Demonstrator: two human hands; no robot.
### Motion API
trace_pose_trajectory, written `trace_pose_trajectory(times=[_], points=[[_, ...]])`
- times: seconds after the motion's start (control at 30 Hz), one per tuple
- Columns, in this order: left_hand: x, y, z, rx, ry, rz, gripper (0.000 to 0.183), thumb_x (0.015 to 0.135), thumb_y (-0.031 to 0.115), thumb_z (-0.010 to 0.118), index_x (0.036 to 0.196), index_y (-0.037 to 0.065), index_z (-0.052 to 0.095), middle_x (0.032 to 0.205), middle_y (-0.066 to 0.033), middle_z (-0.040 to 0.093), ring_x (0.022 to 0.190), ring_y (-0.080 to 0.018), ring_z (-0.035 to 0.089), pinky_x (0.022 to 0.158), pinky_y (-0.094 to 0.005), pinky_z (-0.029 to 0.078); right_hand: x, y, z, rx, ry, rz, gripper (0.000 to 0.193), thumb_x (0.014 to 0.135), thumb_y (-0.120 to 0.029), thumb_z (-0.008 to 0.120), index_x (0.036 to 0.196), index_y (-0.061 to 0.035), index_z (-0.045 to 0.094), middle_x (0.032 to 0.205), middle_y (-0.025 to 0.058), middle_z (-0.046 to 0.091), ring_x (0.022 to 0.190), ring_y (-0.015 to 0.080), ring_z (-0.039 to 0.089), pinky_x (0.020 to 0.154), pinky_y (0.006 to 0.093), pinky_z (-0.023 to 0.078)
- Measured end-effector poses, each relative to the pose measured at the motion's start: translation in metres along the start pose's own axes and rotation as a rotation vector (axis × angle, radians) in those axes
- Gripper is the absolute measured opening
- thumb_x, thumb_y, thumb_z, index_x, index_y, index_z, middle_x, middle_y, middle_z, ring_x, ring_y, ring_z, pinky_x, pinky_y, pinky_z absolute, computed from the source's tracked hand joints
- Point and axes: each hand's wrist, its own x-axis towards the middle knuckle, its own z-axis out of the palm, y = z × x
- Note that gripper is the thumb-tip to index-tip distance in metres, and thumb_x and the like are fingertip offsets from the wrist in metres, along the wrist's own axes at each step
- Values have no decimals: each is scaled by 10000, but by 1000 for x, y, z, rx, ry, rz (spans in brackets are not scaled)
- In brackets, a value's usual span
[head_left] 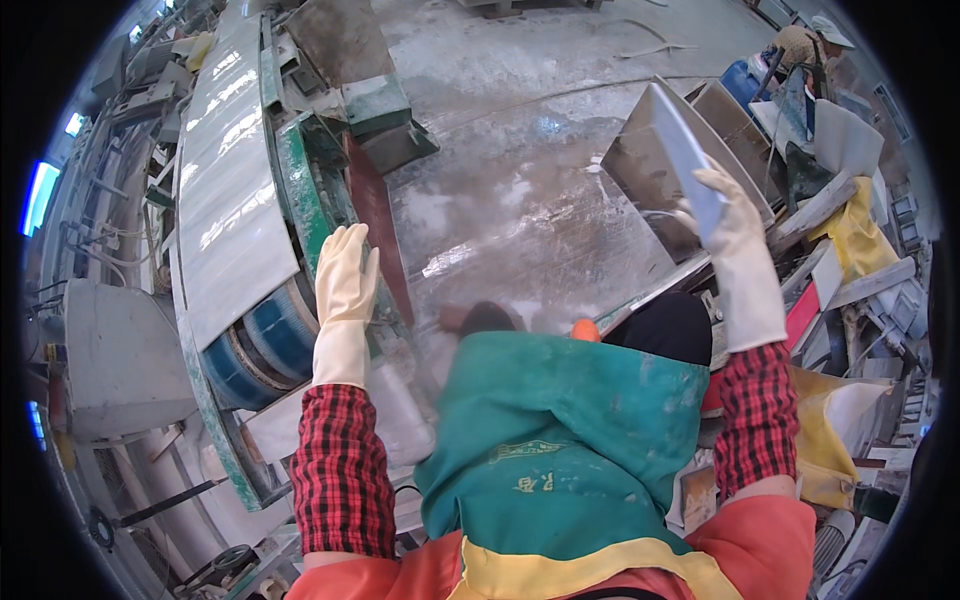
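Observation:
My right hand (740, 225), in a cream rubber glove, grips a thin flat rectangular slab (682, 150) by its near edge. The slab is pale grey, tilted nearly on edge, and looks like a tile; some of my fingers are hidden behind it. My left hand (345, 270), gloved alike, is stretched out with nothing in it, beside the green side frame (303, 185) of a conveyor. Whether it touches that frame I cannot tell. Glossy pale slabs (240, 200) lie on the conveyor, left of this hand. A blue ribbed roller (270, 345) shows at the conveyor's near end.
Large brown-grey panels (640, 175) lean at the right, by a stand with yellow cloth (858, 235) and boards. The floor (500, 200) looks wet. A green apron (570, 420) covers my front. Another person (800, 50) is at the far right.

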Motion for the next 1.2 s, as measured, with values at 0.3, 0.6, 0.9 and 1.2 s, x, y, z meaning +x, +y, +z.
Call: trace_pose_trajectory(times=[0.3,0.6,0.9,1.2], points=[[2,5,-6,51,-53,14,365,865,102,704,1220,52,636,1237,-166,667,1250,-391,556,1116,-465,397,51,53,66,12,-188,36,756,724,-295,805,1427,-194,545,1273,67,550,919,236,571,785,365,569],[6,15,-8,98,-128,-56,330,887,99,708,1213,85,662,1279,-194,647,1317,-374,519,1151,-441,371,63,56,92,141,-239,8,613,731,-124,791,1326,-141,645,1142,25,673,786,98,538,736,327,572],[6,15,-6,103,-86,-23,316,863,74,708,1175,70,663,1193,-156,689,1256,-384,561,1122,-465,397,60,54,101,22,-253,8,768,765,-204,793,1470,-139,498,1413,147,486,1163,312,532,890,431,532],[1,12,-4,91,-67,-49,294,866,72,705,1158,73,671,1178,-155,693,1253,-382,564,1120,-462,401,68,66,95,89,-263,56,742,770,-265,800,1447,-157,517,1449,172,458,1194,355,503,940,492,519]])
